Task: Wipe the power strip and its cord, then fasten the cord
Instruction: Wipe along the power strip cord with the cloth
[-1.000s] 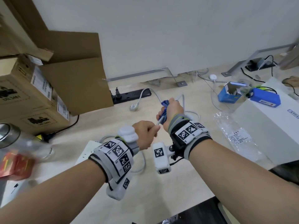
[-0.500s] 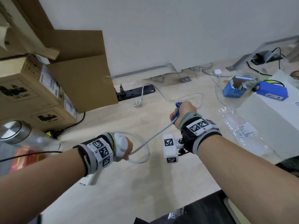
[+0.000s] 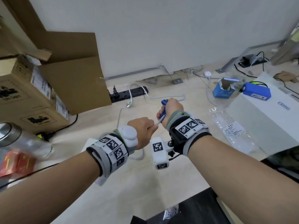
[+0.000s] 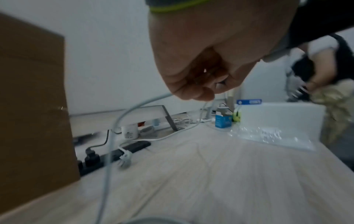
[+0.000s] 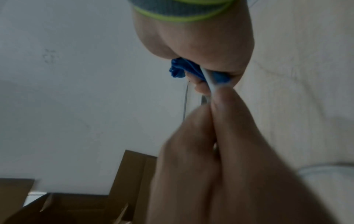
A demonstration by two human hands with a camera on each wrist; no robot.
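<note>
Cord: the thin pale grey power cord [image 3: 159,122] ran in a short taut span between the two fists, just above the light wooden tabletop [image 3: 145,183].
Right hand: the right hand [image 3: 171,109] was curled round the cord with a crumpled blue wiping cloth [image 3: 164,105] wrapped about it; cloth showed above and below the fist.
Left hand: the left hand [image 3: 142,129], just beside and nearer the person, pinched the cord between thumb and fingers [image 5: 220,121], touching the cloth's lower edge.
Cord beyond the grip: it looped past the right fist to a grey plug [image 3: 130,103] lying beside a black power strip [image 3: 129,93].
Cord behind the grip: slack dropped from the left fist to a white flat power strip [image 3: 89,143], mostly hidden by the left wrist.
Surroundings: brown cardboard boxes [image 3: 32,94] stood left of the hands.
</note>
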